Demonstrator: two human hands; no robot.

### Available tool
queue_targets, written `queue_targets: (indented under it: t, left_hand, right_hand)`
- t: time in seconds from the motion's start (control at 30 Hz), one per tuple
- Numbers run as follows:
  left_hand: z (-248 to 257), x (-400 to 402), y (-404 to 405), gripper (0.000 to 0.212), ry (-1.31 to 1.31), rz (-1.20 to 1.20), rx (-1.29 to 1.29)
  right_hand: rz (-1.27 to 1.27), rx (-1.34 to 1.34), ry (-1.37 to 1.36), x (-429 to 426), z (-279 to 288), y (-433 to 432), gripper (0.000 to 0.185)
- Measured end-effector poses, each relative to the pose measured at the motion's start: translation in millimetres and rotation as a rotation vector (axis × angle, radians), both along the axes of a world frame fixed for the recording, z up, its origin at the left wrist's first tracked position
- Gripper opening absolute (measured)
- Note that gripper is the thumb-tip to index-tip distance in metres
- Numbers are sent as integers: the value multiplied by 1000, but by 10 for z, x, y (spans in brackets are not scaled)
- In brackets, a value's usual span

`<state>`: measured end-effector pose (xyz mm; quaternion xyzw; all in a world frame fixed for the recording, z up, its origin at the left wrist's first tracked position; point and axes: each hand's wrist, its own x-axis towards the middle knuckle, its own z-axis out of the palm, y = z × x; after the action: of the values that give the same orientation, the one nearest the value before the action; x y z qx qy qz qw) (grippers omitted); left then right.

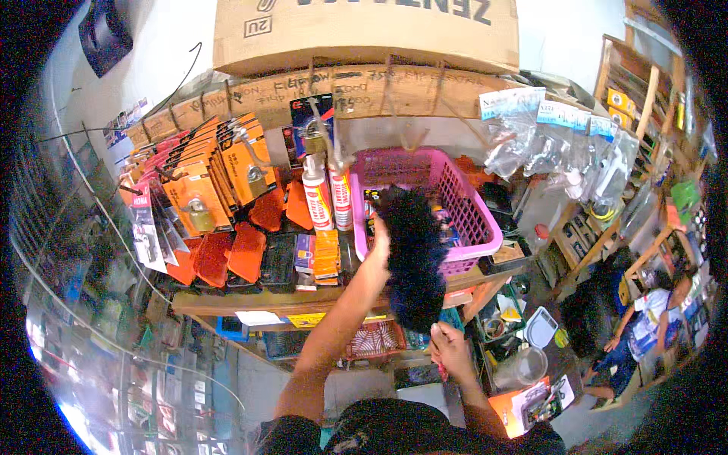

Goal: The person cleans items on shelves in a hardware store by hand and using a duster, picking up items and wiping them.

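A dark fluffy duster [414, 256] stands out in front of me, over the near side of a pink plastic basket [483, 227]. My right hand [449, 347] is closed around its reddish handle, just below the fluffy part. My left hand [380, 244] is raised at the duster's left side, by the basket's left wall; its fingers are partly hidden, so whether it grips anything does not show. Small packaged goods lie in the basket, largely covered by the duster. Left of the basket stand two silicone sealant tubes [317, 196], with small orange boxes [327, 256] before them.
Carded padlocks [199, 216] hang at the left, above orange bins [246, 253]. Bagged parts [506, 142] hang at the right from a wooden rail [364, 94]. A large cardboard box [364, 34] rests above. Another person [648, 324] is at the far right.
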<state>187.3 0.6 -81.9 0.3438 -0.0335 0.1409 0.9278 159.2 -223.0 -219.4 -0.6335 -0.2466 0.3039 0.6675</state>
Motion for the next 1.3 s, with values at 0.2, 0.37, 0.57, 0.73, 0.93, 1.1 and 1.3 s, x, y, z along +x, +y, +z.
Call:
queue_targets:
  t: [0.2,0.37,0.57,0.73,0.93,1.1,1.3]
  left_hand:
    - [55,104,105,91,-132,-142,-285]
    - [130,56,57,79,-12,49,-330]
    - [146,-246,148,71,-97,364,-403]
    - [201,-825,291,62,-218,379,-217]
    - [519,-1279,210,38,-140,342,-34]
    - [838,-1606,33,22,-136,569,360]
    - [1108,-1739,-132,25,-73,822,856]
  right_hand:
    - [28,56,-63,-55,-130,30,36]
    - [-122,70,163,29,428,-96,26]
    - [1,160,224,299,1396,-205,57]
    - [152,-47,-228,700,1957,279,47]
    - [338,-222,-572,1414,1812,1016,23]
    - [443,-429,-893,1546,1641,1304,35]
    - [15,-28,-1666,631,2316,1042,40]
